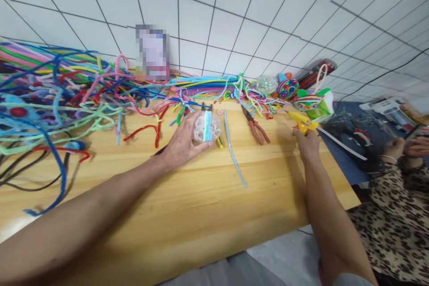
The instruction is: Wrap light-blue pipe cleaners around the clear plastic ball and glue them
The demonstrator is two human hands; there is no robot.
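My left hand [182, 143] is wrapped around a clear round ball [202, 126] with light blue and green pipe cleaner strips across its middle. At the right side of the table, my right hand [307, 142] grips a yellow hot glue gun [303, 122], its nozzle pointing left. Between the hands lies a single light blue pipe cleaner [234, 152]. Pliers with red handles [257, 130] rest to its right. Part of another tool with dark tips [206, 107] shows behind the ball, mostly hidden.
Heaps of coloured pipe cleaners [100, 85] cover the left and back of the wooden table [201, 214]. Decorated balls [287, 87] stand at the back right. A phone [153, 53] leans on the wall. On the right, a co-worker in a leopard-print sleeve [389, 196] sits beside a blue surface [342, 143].
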